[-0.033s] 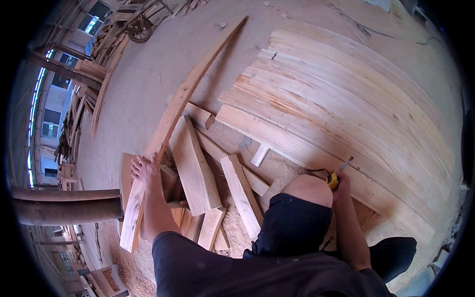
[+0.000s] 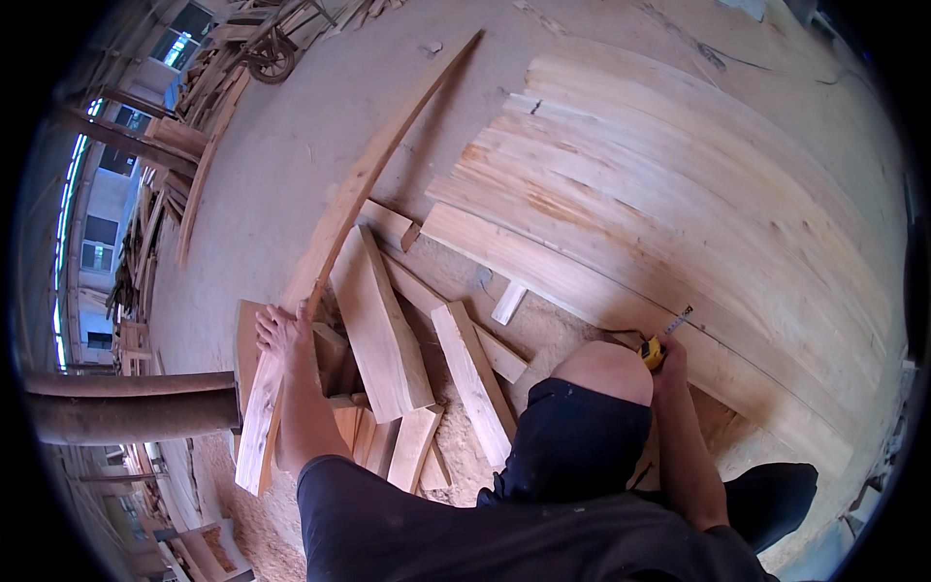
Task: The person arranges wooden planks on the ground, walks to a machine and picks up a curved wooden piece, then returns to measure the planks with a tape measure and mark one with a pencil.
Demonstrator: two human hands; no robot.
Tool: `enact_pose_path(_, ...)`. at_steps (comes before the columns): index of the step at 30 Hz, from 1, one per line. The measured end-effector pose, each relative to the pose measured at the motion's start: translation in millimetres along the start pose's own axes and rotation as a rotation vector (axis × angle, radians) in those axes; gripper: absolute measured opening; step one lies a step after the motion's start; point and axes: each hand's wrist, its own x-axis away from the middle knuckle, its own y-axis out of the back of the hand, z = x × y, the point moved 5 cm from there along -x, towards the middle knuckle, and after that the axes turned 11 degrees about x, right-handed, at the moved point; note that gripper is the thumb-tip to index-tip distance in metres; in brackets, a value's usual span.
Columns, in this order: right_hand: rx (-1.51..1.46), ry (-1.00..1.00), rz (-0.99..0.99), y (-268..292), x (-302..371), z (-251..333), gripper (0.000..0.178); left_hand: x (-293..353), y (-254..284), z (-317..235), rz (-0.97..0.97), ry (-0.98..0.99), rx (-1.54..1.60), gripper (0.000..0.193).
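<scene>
A long, narrow wooden board (image 2: 361, 175) slants from my left side toward the far middle. My left hand (image 2: 284, 332) is closed over it near its near end, fingers lying across the wood. At my right knee, my right hand (image 2: 671, 367) is closed round a yellow and black tape measure (image 2: 653, 351). A short length of its blade (image 2: 681, 318) sticks out, over the near edge of the wide boards (image 2: 621, 194) laid side by side on the floor. The fingers under the tape measure are partly hidden.
Several wood offcuts (image 2: 383, 330) lie between my arms on sawdust. A thick round post or pipe (image 2: 136, 405) reaches in from the left beside a wooden block (image 2: 248, 339). Timber piles (image 2: 160, 209) and a wheeled cart (image 2: 273, 56) stand at the far left.
</scene>
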Motion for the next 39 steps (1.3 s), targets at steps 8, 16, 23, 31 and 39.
enact_pose_path(8, -0.177, -0.122, -0.067, 12.3, -20.1, -50.4, 0.024, 5.4, 5.0, -14.4, 0.089, -0.017, -0.193, 0.094)
enact_pose_path(16, -0.132, 0.115, -0.317, 84.8, -19.1, -37.6, 0.018, 114.8, -58.4, -183.6, -0.296, -0.746, 0.183, 0.071)
enact_pose_path(23, -0.009, 0.236, -0.269, 79.8, -10.6, -32.9, 0.015, 384.4, -18.7, -465.9, 0.412, -1.569, 0.660, 0.070)
enact_pose_path(31, 0.068, 0.123, -0.270, 85.5, 10.6, -6.3, 0.020, 447.7, -34.4, -526.4, 0.607, -1.837, 0.544, 0.072)
enact_pose_path(39, 0.438, 0.570, -0.433, 148.3, -3.6, 18.4, 0.030, 444.6, -54.4, -528.1, 0.536, -1.901, 0.370, 0.070)
